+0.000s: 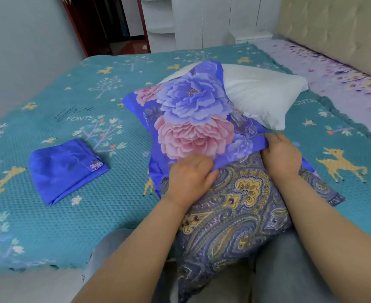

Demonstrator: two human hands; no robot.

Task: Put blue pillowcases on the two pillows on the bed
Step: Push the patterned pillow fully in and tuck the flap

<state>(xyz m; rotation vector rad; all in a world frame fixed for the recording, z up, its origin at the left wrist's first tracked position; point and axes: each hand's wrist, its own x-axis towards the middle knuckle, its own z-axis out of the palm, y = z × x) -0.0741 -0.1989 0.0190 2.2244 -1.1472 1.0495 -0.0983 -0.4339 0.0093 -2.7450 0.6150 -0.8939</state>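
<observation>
2 pillows in view, 2 blue pillowcases, 2 hands. I log them in that order.

Pillow 1: paisley pillow (234, 219), purple-grey with yellow motifs, lying across my lap and the near edge of the bed (71, 226). Its long axis runs from my body away toward the headboard (333, 33). The far end of it is inside the flowered pillowcase (193, 119); the near part is bare.

Pillow 2: white pillow (261, 95), uncovered, lying on the bedspread just beyond the flowered pillowcase, which overlaps its left part.

Pillowcase 1: the flowered one, bright blue with 1 large violet bloom above 1 large pink bloom. Its open edge faces me and sits across the paisley pillow; the closed end points away, toward the far side of the bed. The fabric lies loose and rumpled.

Pillowcase 2: folded pillowcase (66, 169), plain blue with a small flower patch at 1 corner, lying flat on the bedspread well to the left, touching nothing else.

Left hand (191, 178): fingers curled, gripping the open edge of the flowered pillowcase on the left side of the paisley pillow.

Right hand (281, 154): fingers curled over the same edge on the right side, bunching the cloth.

Bedspread is teal with deer and tree figures.
</observation>
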